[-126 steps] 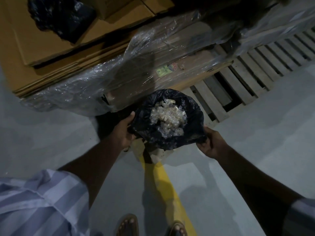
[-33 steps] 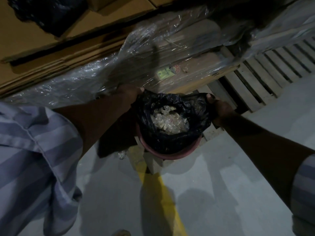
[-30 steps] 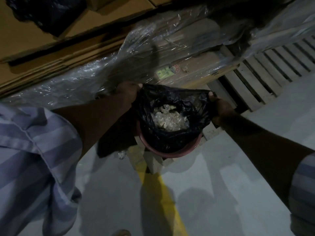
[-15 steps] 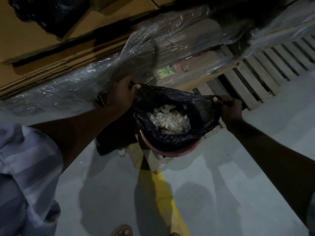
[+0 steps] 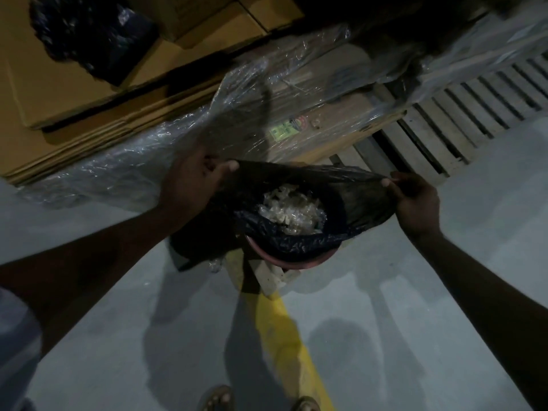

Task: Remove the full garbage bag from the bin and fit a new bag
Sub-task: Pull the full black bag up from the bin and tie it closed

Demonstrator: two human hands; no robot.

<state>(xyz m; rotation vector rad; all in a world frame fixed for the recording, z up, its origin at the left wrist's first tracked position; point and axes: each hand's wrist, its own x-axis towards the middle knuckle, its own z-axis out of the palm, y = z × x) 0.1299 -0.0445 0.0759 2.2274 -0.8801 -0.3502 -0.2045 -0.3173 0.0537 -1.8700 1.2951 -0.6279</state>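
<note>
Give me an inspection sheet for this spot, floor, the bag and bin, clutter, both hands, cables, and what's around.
Surface: grey concrete floor with a yellow line.
Job's things: black garbage bag, mouth stretched open, pale crumpled waste inside; it sits in a pink bin, only the near rim showing. New bag: cannot tell.
Clutter: small pale block at the bin's base.
Grippers: left hand and right hand each pinch the bag's top edge on opposite sides.
Cables: nothing seen.
Surroundings: flattened cardboard, clear plastic wrap over boxes, wooden pallet, another black bag on the cardboard.
</note>
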